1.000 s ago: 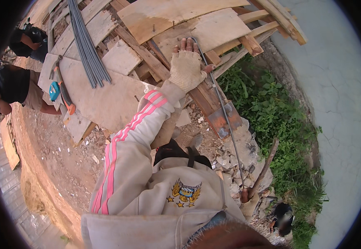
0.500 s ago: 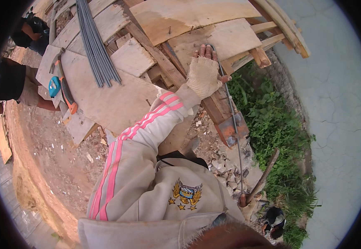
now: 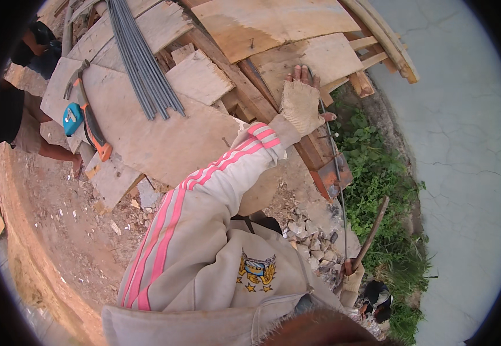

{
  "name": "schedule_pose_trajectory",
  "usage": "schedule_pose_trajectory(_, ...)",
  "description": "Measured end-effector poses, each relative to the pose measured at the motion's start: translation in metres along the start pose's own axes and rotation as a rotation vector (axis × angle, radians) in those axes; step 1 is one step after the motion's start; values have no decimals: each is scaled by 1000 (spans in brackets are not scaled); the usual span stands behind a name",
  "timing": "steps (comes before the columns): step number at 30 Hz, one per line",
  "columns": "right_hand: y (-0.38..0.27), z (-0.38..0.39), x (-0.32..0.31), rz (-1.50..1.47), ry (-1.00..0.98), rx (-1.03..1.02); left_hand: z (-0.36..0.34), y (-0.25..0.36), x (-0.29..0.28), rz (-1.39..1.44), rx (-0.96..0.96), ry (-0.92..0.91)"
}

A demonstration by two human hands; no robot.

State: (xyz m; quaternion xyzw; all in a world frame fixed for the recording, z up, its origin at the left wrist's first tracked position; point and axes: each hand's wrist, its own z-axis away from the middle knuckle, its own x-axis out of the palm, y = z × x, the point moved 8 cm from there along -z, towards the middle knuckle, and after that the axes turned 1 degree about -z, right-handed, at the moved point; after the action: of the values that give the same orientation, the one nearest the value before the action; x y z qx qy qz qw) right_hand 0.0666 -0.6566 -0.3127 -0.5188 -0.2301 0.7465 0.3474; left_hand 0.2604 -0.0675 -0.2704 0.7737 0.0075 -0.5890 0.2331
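My left hand (image 3: 301, 106), in a worn cream fingerless glove, lies flat on the plywood with its fingers stretched out. A thin grey metal rod (image 3: 341, 209) passes beside its index finger and under or beside the thumb; I cannot tell which. The rod's hooked far end shows by the fingertips. From there the rod runs toward me over a reddish metal-faced block (image 3: 332, 176) to my right hand (image 3: 351, 278), also gloved, which is closed round it. A wooden stick (image 3: 372, 235) meets the right hand; whether it is gripped too is unclear.
On the boards (image 3: 141, 127) at left lie a bundle of grey rods (image 3: 144, 69), a claw hammer (image 3: 76, 78), an orange-handled saw (image 3: 93, 130) and a teal tape measure (image 3: 72, 119). Nails stick up from the plywood. A person's leg (image 3: 54, 151) is at left; green plants (image 3: 371, 150) edge the right.
The view has shifted, so the boards, rod and both hands appear farther right. More of the right glove shows. Both hands keep their places along the rod.
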Motion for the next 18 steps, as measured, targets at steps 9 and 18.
schedule_pose_trajectory(9, -30, -2, 5, 11, -55, 57, 3, -7, -7, -21, -26, -16)
schedule_pose_trajectory(18, -17, -4, 0, -36, -53, 69, 5, -9, -4, -62, -28, -84)
